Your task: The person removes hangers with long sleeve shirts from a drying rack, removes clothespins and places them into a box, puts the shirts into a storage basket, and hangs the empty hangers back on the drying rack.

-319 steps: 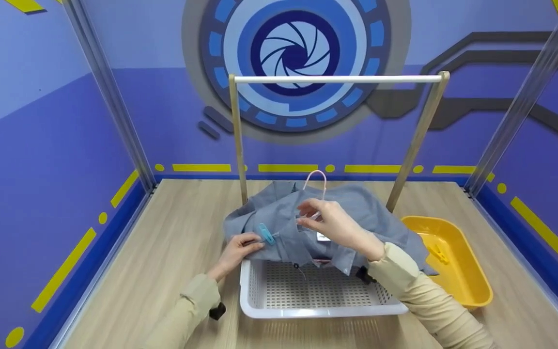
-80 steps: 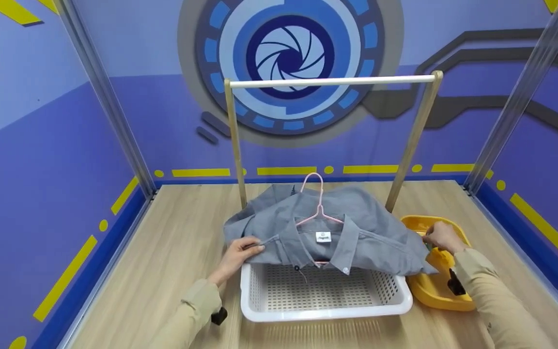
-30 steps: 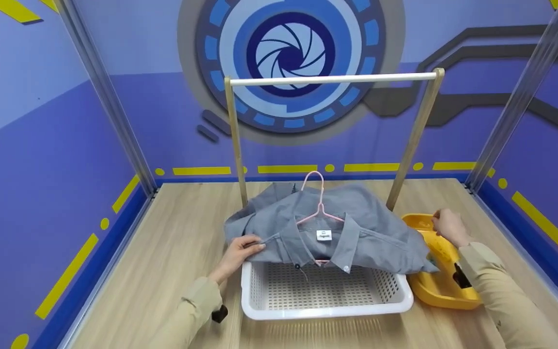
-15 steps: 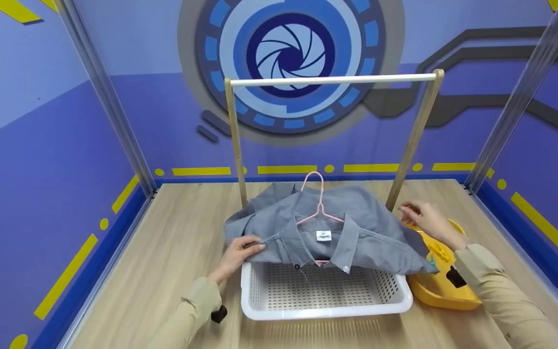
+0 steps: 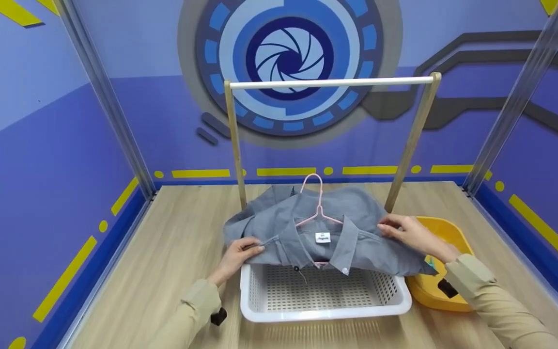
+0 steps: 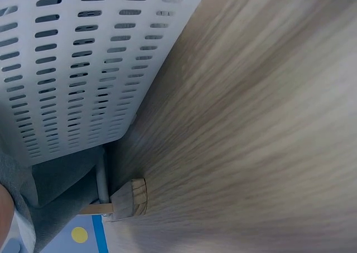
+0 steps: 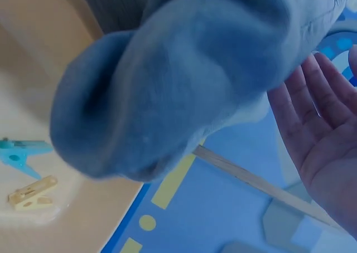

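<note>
A grey collared shirt (image 5: 376, 252) lies over the back of a white perforated basket (image 5: 325, 317). A pink hanger (image 5: 320, 196) sits inside it, hook rising above the collar. My left hand (image 5: 234, 257) pinches the shirt at its left shoulder between thumb and fingers. In the left wrist view only a sliver of that hand shows beside the grey cloth (image 6: 64, 180). My right hand (image 5: 417, 236) has its fingertips at the shirt's right shoulder. Its palm and extended fingers show beside the cloth in the right wrist view, with nothing visible in them.
A yellow tray (image 5: 446, 303) stands right of the basket, partly under the sleeve and right arm. It holds a teal clothespin (image 7: 22, 155) and a yellow clothespin (image 7: 33, 194). Behind the shirt rises a wooden rack with a white bar (image 5: 332, 83).
My right hand has gone from the yellow tray leftward to the shirt's right shoulder. The blue clothespin by my left hand 10.6 s ago is gone from there. The left hand keeps its place.
</note>
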`<state>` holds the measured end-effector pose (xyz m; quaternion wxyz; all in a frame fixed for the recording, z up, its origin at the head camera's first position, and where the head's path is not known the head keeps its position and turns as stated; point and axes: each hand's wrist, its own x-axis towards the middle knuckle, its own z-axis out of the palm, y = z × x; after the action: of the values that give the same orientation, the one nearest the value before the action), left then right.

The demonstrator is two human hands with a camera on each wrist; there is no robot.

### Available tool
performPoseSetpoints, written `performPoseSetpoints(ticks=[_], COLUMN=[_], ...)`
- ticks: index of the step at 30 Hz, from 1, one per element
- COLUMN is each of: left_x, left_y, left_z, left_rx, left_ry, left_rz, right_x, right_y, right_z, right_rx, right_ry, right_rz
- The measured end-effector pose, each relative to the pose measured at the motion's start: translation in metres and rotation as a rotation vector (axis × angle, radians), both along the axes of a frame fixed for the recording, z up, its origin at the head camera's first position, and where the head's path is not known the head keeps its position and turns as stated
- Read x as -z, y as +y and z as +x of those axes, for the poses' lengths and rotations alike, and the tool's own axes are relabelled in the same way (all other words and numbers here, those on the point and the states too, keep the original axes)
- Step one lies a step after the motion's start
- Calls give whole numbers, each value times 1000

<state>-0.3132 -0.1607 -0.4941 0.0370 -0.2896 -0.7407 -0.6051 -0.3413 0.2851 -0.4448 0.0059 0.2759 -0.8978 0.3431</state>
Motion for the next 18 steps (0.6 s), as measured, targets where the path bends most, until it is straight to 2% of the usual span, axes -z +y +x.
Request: performPoseSetpoints(ticks=[9,14,18], left_x=[0,0,-1], left_y=[1,1,0], left_z=[0,0,0], left_rx=[-37,-43,-42], left_ry=[-28,-27,-33], left_rz=[-11,-13,-25], right_x=[7,11,12], right_y=[-3,-4,-6], right_z=[6,8,9], right_rx=[-41,-93,-104], right_ry=[13,64,96], right_rz=[53,41,29])
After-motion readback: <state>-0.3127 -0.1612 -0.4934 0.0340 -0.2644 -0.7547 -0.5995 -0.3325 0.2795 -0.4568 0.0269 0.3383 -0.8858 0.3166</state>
